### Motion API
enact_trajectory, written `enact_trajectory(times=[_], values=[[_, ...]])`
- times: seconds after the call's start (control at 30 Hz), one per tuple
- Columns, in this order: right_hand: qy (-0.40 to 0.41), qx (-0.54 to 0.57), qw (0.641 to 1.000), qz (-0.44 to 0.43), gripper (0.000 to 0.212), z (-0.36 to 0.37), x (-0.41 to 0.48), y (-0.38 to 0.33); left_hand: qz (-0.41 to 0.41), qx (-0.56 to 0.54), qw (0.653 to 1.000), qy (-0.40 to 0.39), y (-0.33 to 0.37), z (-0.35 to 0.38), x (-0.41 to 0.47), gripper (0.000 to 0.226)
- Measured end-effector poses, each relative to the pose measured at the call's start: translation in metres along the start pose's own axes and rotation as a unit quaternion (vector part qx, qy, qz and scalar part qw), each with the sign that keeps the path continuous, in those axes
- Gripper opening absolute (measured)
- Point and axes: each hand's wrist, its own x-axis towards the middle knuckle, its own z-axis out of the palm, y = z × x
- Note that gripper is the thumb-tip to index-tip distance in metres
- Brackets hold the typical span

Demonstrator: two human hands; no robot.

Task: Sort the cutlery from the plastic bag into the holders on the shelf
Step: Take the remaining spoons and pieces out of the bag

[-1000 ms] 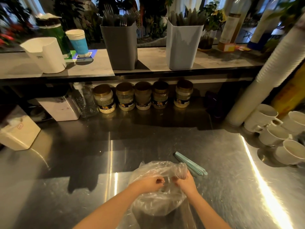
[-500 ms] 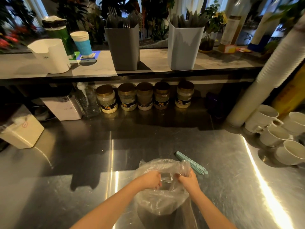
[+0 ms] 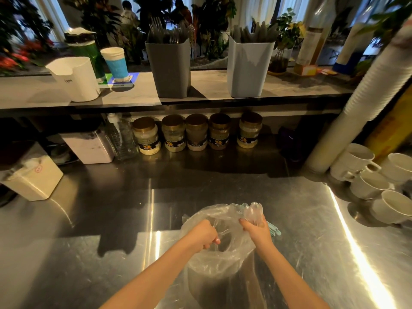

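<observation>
A single head-worn view looks forward and down, close over the steel counter (image 3: 93, 253), toward the shelf (image 3: 133, 94).

Both my forearms reach forward, converging — left hand (image 3: 204, 234) fisted, knuckles up; right hand (image 3: 256, 231) clenched too, fingers curled, wrist bent slightly inward.

Dim where I work: the steel counter (image 3: 301, 219) throws back hard streaks of glare right of my hands, and dark shadow pools beneath the shelf (image 3: 200, 103). Beyond the shelf, daylight blows out. Edges bow outward, the corners smeared soft.
</observation>
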Motion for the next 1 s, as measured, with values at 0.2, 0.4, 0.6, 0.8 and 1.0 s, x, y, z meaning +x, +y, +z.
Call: enact_trajectory(times=[0.2,0.4,0.6,0.8,1.0], values=[[-0.014,0.049,0.999,-0.01,0.07,-0.001,-0.014,-0.011,0.047,-0.034,0.998,0.009,-0.005,-0.006,-0.018,0.019],[-0.073,0.128,0.987,0.062,0.025,-0.015,-0.035,-0.017,0.137,-0.105,0.985,0.023,-0.027,-0.012,-0.037,0.027],[-0.214,0.148,0.951,0.166,0.011,-0.015,-0.044,-0.031,0.283,-0.068,0.951,0.106,-0.023,-0.02,-0.037,0.029],[-0.31,0.191,0.898,0.246,0.017,-0.002,-0.056,-0.047,0.388,0.069,0.915,0.09,-0.008,-0.04,-0.034,0.024],[-0.386,0.271,0.843,0.259,0.047,0.004,-0.067,-0.04,0.425,0.201,0.877,0.102,0.0,-0.043,-0.035,0.025]])
